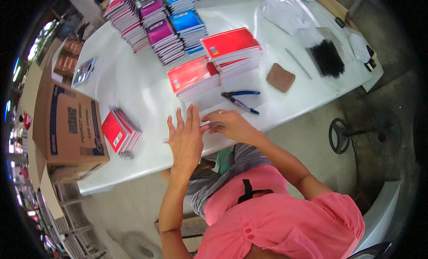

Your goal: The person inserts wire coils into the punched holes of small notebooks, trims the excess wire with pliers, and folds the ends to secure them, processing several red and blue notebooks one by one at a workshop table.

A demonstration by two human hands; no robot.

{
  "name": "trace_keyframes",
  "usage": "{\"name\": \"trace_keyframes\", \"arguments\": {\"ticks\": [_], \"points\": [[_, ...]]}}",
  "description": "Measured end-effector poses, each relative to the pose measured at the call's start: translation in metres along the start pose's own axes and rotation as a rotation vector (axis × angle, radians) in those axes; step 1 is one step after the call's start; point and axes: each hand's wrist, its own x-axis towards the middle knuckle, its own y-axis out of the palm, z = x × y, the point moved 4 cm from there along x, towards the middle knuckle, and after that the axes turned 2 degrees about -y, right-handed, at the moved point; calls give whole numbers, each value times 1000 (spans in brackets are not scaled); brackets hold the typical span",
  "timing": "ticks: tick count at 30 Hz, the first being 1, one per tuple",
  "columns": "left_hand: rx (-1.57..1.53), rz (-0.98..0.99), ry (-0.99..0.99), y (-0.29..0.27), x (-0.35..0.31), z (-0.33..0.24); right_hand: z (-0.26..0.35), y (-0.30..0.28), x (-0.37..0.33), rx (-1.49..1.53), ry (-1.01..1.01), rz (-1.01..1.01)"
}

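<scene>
Near the table's front edge, my left hand (185, 136) is open, its fingers stretched out and pressing beside a thin whitish paper block (204, 124). My right hand (231, 125) is closed at the block's right end, with fingers and thumb bent around it. Most of the block is hidden by my hands. Just beyond them lie blue-handled pliers (240, 93). Two neat stacks of red-covered notebooks, a nearer one (191, 75) and a farther one (232, 44), stand behind my hands. Several red spiral notebooks (119, 130) are fanned out to the left.
A cardboard box (73, 125) stands at the table's left edge. Tall piles of pink (127, 20), purple (161, 32) and blue notebooks (186, 21) rise at the back. To the right are a brown pad (281, 78), a single wire coil (298, 63) and a black coil heap (327, 58).
</scene>
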Motion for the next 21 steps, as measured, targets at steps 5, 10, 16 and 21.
{"name": "trace_keyframes", "arguments": {"ticks": [5, 10, 16, 21], "points": [[-50, -48, 88, -9, -3, 0, -31, -193, 9, -258, 219, -670], [-156, 155, 38, -21, 0, -7, -127, -320, 14, -1182, 262, -772], [-20, 145, 55, -16, -5, 6, -86, -277, 21, -851, 225, -592], [-111, 86, 62, -5, -4, 11, 41, -123, 2, -98, -40, -87]]}}
